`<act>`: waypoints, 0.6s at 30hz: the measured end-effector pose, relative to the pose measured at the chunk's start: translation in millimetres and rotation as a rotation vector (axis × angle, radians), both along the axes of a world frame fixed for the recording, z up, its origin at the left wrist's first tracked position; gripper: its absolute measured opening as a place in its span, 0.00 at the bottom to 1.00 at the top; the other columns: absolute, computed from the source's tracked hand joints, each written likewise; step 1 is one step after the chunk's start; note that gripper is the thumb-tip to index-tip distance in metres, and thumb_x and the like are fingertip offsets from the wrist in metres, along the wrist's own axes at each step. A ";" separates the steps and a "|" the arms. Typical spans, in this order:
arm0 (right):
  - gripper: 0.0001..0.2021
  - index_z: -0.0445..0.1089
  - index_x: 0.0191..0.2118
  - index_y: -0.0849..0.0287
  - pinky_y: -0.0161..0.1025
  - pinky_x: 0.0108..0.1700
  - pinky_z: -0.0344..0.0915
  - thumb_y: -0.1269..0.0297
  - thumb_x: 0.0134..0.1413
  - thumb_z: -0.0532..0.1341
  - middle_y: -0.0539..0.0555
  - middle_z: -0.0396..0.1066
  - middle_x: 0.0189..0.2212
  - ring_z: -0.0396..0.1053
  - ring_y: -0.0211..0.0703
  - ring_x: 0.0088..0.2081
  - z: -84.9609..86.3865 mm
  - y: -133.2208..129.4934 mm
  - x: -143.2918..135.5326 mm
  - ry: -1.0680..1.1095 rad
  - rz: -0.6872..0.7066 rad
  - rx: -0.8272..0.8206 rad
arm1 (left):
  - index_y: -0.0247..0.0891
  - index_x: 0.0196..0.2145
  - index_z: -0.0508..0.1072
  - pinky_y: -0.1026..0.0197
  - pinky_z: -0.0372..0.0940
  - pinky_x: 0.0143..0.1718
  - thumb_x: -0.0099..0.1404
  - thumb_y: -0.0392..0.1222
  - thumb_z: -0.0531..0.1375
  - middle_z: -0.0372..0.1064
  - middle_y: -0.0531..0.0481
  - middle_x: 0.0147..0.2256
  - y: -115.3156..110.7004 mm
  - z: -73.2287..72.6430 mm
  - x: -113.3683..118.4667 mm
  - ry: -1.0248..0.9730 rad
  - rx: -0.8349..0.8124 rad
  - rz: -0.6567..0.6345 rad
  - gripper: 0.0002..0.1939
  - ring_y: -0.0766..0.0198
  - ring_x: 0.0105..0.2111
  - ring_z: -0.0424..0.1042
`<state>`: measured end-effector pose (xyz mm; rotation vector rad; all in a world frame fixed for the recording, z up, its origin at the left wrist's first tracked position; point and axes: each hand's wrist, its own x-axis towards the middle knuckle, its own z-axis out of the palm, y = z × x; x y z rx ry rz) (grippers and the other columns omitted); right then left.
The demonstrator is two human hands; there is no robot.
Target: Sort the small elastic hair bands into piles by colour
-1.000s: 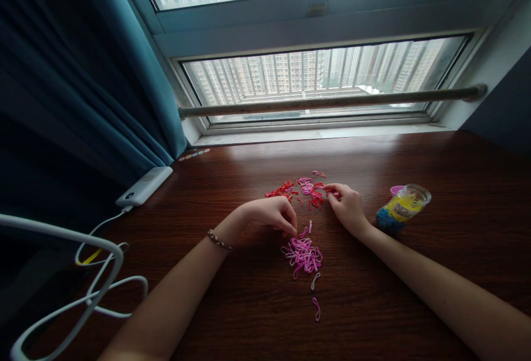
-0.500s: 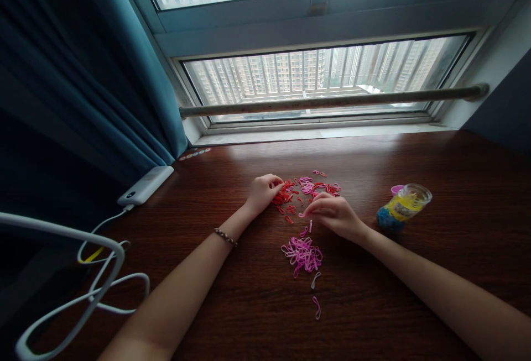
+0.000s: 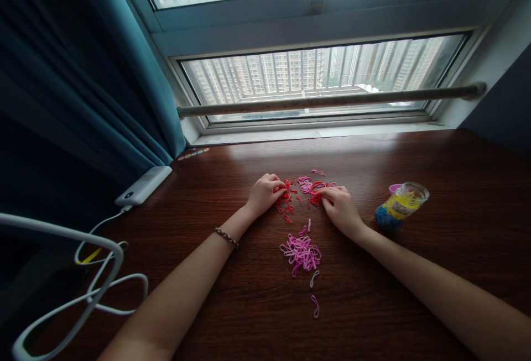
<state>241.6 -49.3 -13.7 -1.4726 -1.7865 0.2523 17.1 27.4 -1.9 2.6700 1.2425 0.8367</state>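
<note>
My left hand (image 3: 265, 193) rests at the left of a pile of small red rubber bands (image 3: 286, 198), its thumb and fingers closed together on bands at the pile's edge. Opposite it, my right hand (image 3: 341, 210) reaches into a mixed pink and red group of rubber bands (image 3: 306, 185). Its bent fingers are at the red ones; what lies between the fingertips is hidden. Nearer to me is a heap of pink rubber bands (image 3: 302, 252). A pale band (image 3: 314, 278) and a single pink band (image 3: 315, 306) lie below that heap.
A clear jar (image 3: 401, 206) with a yellow label and blue contents leans at the right, beside a pink lid (image 3: 395, 188). On the left are a white power bank (image 3: 144, 186), a looped white cable (image 3: 118, 267) and a blue curtain (image 3: 136, 73). A window runs behind the table.
My right hand has moved up and away from the near pink heap to the mixed group. The pink band at its fingertips no longer shows there. My left hand has barely moved.
</note>
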 end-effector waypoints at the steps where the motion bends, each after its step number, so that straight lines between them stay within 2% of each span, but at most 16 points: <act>1: 0.11 0.73 0.34 0.54 0.45 0.44 0.59 0.72 0.49 0.54 0.51 0.73 0.35 0.64 0.47 0.39 -1.1 0.5 0.3 -0.015 -0.009 -0.006 | 0.40 0.28 0.75 0.60 0.60 0.36 0.58 0.40 0.58 0.68 0.49 0.30 -0.6 0.0 0.4 0.011 0.010 0.007 0.06 0.63 0.33 0.64; 8: 0.14 0.72 0.39 0.59 0.45 0.44 0.59 0.72 0.51 0.51 0.55 0.72 0.38 0.62 0.48 0.42 -7.2 5.3 2.7 0.005 -0.082 0.012 | 0.38 0.27 0.72 0.60 0.59 0.37 0.60 0.39 0.55 0.67 0.49 0.30 -5.1 0.8 3.9 0.090 0.089 0.058 0.08 0.63 0.33 0.64; 13: 0.12 0.73 0.37 0.59 0.46 0.46 0.57 0.71 0.50 0.53 0.58 0.68 0.42 0.59 0.50 0.43 -6.6 4.5 1.1 -0.014 -0.133 0.066 | 0.37 0.27 0.68 0.60 0.59 0.38 0.60 0.38 0.54 0.66 0.49 0.31 -4.6 1.5 4.6 0.063 0.105 0.117 0.06 0.62 0.34 0.64; 18: 0.12 0.74 0.35 0.56 0.45 0.46 0.58 0.71 0.51 0.54 0.55 0.70 0.38 0.58 0.48 0.42 -2.6 -0.4 -2.4 -0.012 -0.061 0.077 | 0.37 0.28 0.68 0.60 0.59 0.38 0.57 0.35 0.56 0.65 0.50 0.31 -2.0 0.8 2.4 0.041 0.105 0.157 0.02 0.62 0.35 0.63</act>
